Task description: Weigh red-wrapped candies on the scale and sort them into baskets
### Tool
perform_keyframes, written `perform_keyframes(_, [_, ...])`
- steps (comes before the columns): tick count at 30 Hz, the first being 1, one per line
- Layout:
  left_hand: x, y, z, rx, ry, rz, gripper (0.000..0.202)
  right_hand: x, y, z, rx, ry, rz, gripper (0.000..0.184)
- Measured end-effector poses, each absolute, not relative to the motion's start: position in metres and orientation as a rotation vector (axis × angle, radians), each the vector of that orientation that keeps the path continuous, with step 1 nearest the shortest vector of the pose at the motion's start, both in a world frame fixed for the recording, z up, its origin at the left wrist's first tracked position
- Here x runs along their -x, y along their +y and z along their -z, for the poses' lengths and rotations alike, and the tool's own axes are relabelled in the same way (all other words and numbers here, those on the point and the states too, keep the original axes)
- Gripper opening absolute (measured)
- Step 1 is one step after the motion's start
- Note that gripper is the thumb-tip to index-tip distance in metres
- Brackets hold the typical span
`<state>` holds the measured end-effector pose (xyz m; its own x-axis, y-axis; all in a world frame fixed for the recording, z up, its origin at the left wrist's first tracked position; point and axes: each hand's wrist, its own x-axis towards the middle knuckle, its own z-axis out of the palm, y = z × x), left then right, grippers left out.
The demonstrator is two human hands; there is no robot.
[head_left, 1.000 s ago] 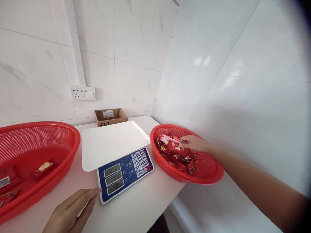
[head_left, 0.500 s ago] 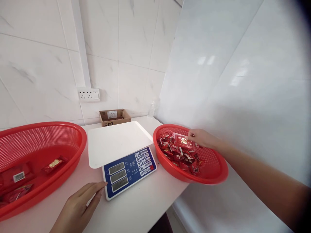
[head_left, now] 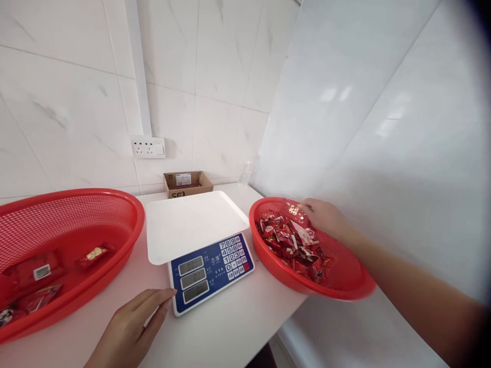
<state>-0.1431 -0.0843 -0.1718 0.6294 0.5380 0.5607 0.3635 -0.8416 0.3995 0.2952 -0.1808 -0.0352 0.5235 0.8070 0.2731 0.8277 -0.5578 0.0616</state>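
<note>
My right hand [head_left: 326, 217] pinches a red packet [head_left: 294, 210] with gold lettering by its right end, over the far rim of the right-hand red basket [head_left: 355, 289]. Below it lies a heap of small red wrapped packets [head_left: 286, 237], with one pale pink dotted piece on top. My left hand [head_left: 134, 324] is open, fingers stretched out, its fingertips at the left edge of a digital scale [head_left: 226, 283]. The scale has a blue panel with displays and number keys. Its white weighing pan [head_left: 195, 222] is bare.
On the left stands a larger red basket [head_left: 138, 217] holding several red packets [head_left: 42, 268]. A small cardboard box [head_left: 187, 184] and a clear plastic container [head_left: 245, 173] stand along the back of the white table [head_left: 245, 317]. A wall rises close on the right.
My right hand has shifted the gold-lettered packet toward the basket's far rim, and the pink dotted piece now shows below. My left hand stays by the scale. The view has turned slightly left.
</note>
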Motion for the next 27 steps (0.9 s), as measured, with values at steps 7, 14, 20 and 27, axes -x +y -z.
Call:
perform_keyframes(7, [0.139, -0.090, 0.160, -2.574, 0.685, -1.002, 0.023, -0.221, -0.122, 0.017, 2.191, -1.526, -0.114, 0.028])
perform_keyframes(14, [0.142, -0.093, 0.156, -2.541, 0.731, -0.938, 0.022, -0.168, -0.049, 0.046, 1.952, -1.622, -0.475, 0.026])
perform_keyframes(20, [0.142, -0.093, 0.158, -2.552, 0.720, -0.880, 0.022, -0.170, -0.042, 0.051, 1.898, -1.545, -0.664, 0.043])
perform_keyframes(27, [0.140, -0.092, 0.162, -2.565, 0.699, -0.877, 0.022, -0.162, -0.066, 0.056, 1.929, -2.067, -0.397, 0.041])
